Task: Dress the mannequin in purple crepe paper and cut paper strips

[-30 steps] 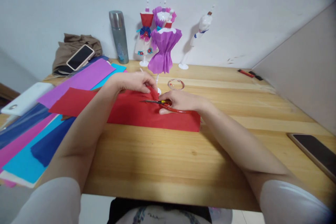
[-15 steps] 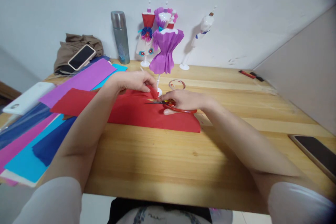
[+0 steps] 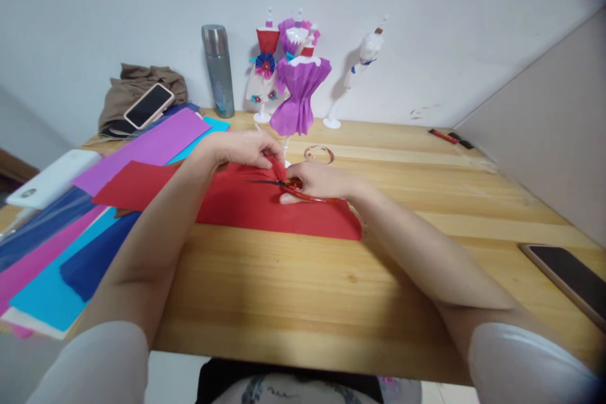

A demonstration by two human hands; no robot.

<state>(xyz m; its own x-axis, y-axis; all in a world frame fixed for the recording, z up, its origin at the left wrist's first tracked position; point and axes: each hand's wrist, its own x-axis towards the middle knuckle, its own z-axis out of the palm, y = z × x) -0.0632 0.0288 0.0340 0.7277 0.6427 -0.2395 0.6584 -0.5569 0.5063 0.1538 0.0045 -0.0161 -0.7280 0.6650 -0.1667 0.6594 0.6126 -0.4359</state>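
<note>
A long sheet of red paper (image 3: 279,211) lies across the middle of the table. My left hand (image 3: 250,148) is closed on a raised, crumpled part of this paper near its back edge. Red-handled scissors (image 3: 312,196) are in my right hand (image 3: 317,182), their dark blades pointing left over the sheet, just below my left fingers. Right behind my hands stands a small mannequin in a purple pleated paper dress (image 3: 300,91).
More dressed mannequins (image 3: 267,69), a thermos (image 3: 218,72) and a tape roll (image 3: 319,154) are at the back. Coloured sheets (image 3: 142,145) and a phone (image 3: 149,106) lie left. Another phone (image 3: 565,281) rests at the right edge.
My right hand and the scissors have moved left, so the blades reach further across the red paper. My left hand keeps its hold in nearly the same place.
</note>
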